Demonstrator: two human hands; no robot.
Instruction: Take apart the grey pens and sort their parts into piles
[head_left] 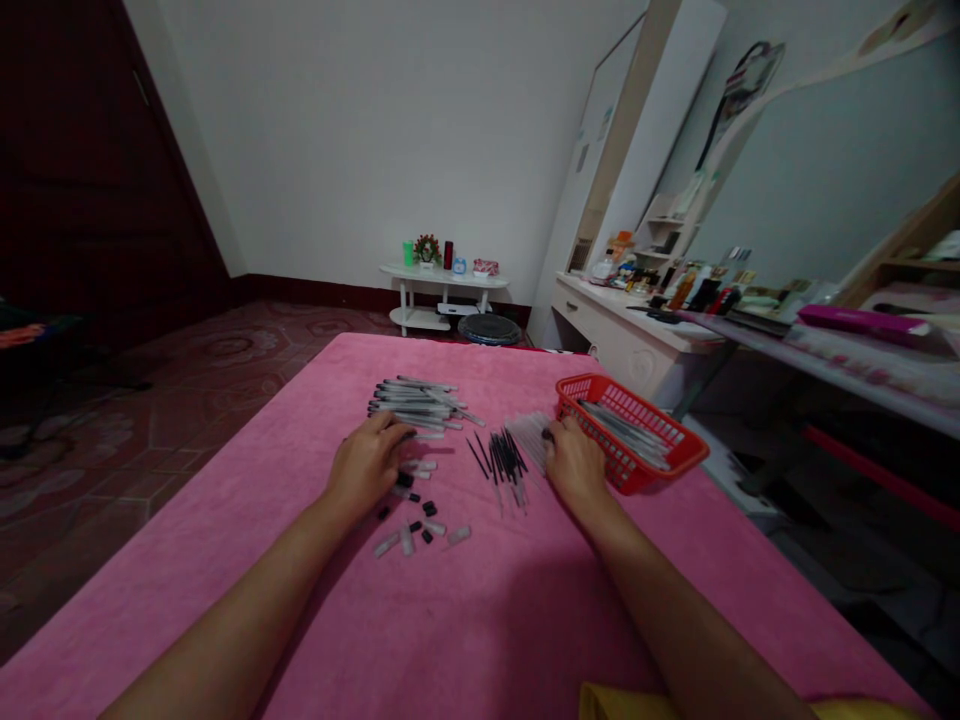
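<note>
My left hand (366, 460) rests at the near edge of a pile of pens (412, 400) with dark ends. Its fingers are curled together, and what lies in them, if anything, is hidden. Clear pen caps (407, 540) and small black plugs (429, 509) are scattered just below it. My right hand (577, 462) has its fingers closed at the edge of a fan of clear pen barrels (529, 437), seemingly pinching one. Between the hands lie black-filled ink refills (507, 455). Close beyond my right hand stands a red plastic basket (679, 462) holding more pens (626, 432).
A pink cloth (450, 640) covers the table. Yellow fabric (622, 703) shows at the near edge. To the right are a cluttered dresser (637, 345) and a side table with a purple box (862, 322). A low white stand (442, 275) is by the far wall.
</note>
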